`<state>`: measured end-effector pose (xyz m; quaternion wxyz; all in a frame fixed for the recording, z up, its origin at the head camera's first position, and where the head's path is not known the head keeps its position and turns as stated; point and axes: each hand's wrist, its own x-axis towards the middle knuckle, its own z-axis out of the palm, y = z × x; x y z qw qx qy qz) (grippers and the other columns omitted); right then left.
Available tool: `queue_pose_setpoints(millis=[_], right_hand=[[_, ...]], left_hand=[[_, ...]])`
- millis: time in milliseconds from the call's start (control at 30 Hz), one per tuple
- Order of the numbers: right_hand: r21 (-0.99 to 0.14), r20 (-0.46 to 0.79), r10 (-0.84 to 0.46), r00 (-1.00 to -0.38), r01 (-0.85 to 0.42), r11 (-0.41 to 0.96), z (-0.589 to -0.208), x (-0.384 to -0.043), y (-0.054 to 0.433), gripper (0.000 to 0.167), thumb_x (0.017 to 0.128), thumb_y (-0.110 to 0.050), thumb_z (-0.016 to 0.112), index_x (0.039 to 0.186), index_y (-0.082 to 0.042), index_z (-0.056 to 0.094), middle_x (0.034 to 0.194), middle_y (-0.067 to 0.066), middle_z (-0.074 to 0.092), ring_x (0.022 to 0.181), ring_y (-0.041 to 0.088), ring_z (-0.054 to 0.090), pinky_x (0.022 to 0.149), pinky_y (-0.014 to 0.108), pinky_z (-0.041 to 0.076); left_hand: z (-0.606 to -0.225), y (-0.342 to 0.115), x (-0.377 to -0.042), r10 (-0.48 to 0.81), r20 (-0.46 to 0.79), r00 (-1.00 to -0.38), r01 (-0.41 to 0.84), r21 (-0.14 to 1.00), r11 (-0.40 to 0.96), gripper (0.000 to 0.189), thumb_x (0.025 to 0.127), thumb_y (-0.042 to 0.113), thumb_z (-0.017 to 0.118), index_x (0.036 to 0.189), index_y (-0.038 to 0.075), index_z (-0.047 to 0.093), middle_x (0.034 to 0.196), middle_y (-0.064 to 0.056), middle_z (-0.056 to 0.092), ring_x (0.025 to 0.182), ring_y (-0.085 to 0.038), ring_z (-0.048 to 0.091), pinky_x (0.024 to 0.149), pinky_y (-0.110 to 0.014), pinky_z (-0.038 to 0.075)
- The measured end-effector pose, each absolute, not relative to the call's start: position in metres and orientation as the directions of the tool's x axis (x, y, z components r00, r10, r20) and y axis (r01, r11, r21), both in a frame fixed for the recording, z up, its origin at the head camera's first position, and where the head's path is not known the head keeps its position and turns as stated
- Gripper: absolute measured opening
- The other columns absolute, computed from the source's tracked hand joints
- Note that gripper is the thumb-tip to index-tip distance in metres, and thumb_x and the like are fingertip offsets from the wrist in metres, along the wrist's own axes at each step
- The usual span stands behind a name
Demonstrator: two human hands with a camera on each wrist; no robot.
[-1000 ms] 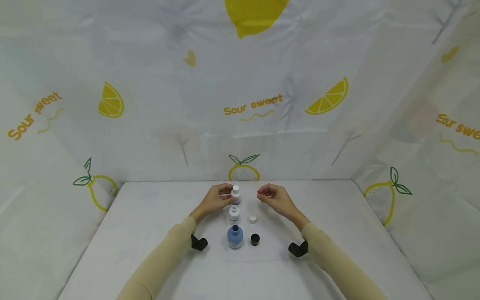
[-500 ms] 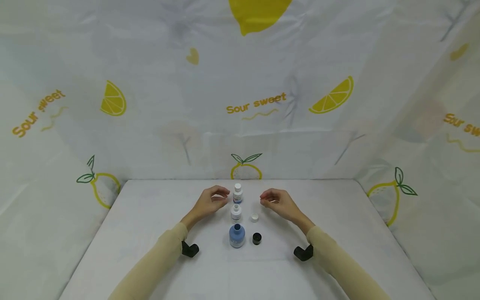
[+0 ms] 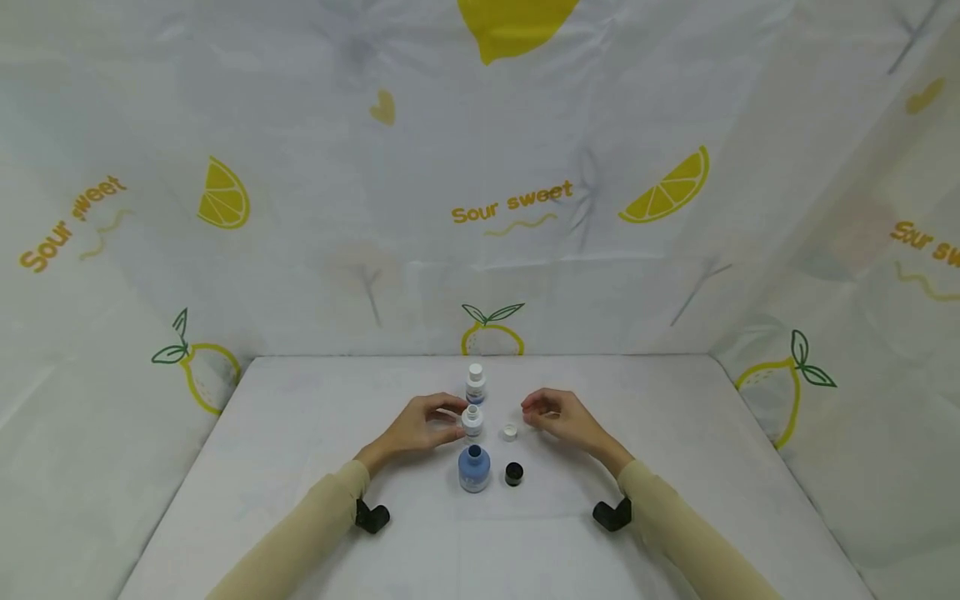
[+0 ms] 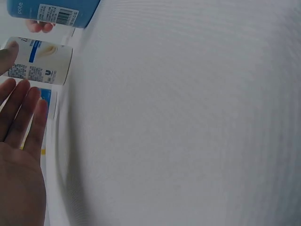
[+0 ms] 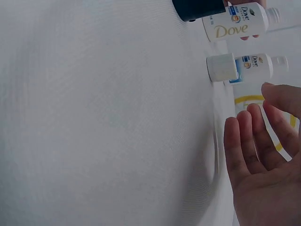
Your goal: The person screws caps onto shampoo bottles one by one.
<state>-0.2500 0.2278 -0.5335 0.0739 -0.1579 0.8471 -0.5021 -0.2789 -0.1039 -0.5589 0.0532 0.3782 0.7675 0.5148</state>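
Observation:
Three small bottles stand upright in a row. My left hand [image 3: 426, 423] holds the middle white Dove bottle [image 3: 473, 422], with the thumb on its near side and the fingers at its far side. This bottle's neck is uncovered. Behind it is another white Dove bottle [image 3: 476, 383] with a white cap on. The blue bottle [image 3: 474, 471] in front has an uncovered neck too. My right hand [image 3: 564, 419], fingers loosely bent and holding nothing, is beside a loose white cap [image 3: 510, 432]. In the right wrist view its fingers [image 5: 242, 141] lie apart from the thumb.
A black cap [image 3: 513, 474] lies right of the blue bottle on the white-covered table [image 3: 300, 467]. A pale curtain [image 3: 337, 283] printed with lemons rises behind and at both sides. A black wrist device [image 3: 372, 517] juts out from each sleeve.
My left hand has let go of the far capped bottle, drawn back, and come nearer to the middle white bottle. The right hand has shifted slightly nearer to me.

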Motion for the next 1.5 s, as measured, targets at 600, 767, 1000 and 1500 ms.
queue_pose_setpoints(millis=[600, 767, 1000, 1500], right_hand=[[-0.854, 0.035, -0.392, -0.919, -0.231, 0.466, -0.539, -0.244, 0.226, 0.024, 0.102, -0.014, 0.076, 0.122, -0.002, 0.073, 0.115, 0.016, 0.077, 0.101, 0.017, 0.070, 0.087, 0.021, 0.058], [-0.840, 0.034, -0.406, -0.913, -0.246, 0.484, -0.540, -0.244, 0.223, 0.028, 0.099, -0.017, 0.080, 0.123, -0.003, 0.075, 0.113, 0.013, 0.078, 0.097, 0.012, 0.068, 0.086, 0.020, 0.057], [-0.800, 0.039, -0.429, -0.903, -0.285, 0.528, -0.551, -0.245, 0.217, 0.031, 0.093, -0.022, 0.086, 0.122, -0.012, 0.078, 0.111, 0.003, 0.078, 0.098, 0.005, 0.064, 0.084, 0.020, 0.051], [-0.781, 0.080, -0.414, -0.907, -0.315, 0.540, -0.554, -0.242, 0.212, 0.029, 0.093, -0.024, 0.088, 0.117, -0.012, 0.078, 0.105, 0.002, 0.076, 0.096, 0.012, 0.062, 0.080, 0.020, 0.045]], left_hand=[[-0.558, -0.098, -0.275, 0.622, 0.250, -0.742, 0.486, 0.840, 0.242, 0.041, 0.093, 0.014, 0.087, 0.130, 0.003, 0.073, 0.130, -0.014, 0.077, 0.120, -0.025, 0.075, 0.105, -0.029, 0.062], [-0.556, -0.101, -0.275, 0.618, 0.290, -0.731, 0.507, 0.837, 0.207, 0.038, 0.093, 0.014, 0.087, 0.128, 0.005, 0.074, 0.127, -0.014, 0.077, 0.118, -0.021, 0.075, 0.103, -0.032, 0.064], [-0.553, -0.103, -0.277, 0.607, 0.310, -0.732, 0.509, 0.841, 0.185, 0.036, 0.093, 0.013, 0.087, 0.126, 0.007, 0.076, 0.123, -0.012, 0.077, 0.114, -0.012, 0.073, 0.101, -0.031, 0.065], [-0.548, -0.107, -0.279, 0.609, 0.280, -0.742, 0.501, 0.835, 0.227, 0.035, 0.096, 0.016, 0.084, 0.129, 0.007, 0.075, 0.124, -0.011, 0.075, 0.115, -0.020, 0.074, 0.103, -0.036, 0.064]])
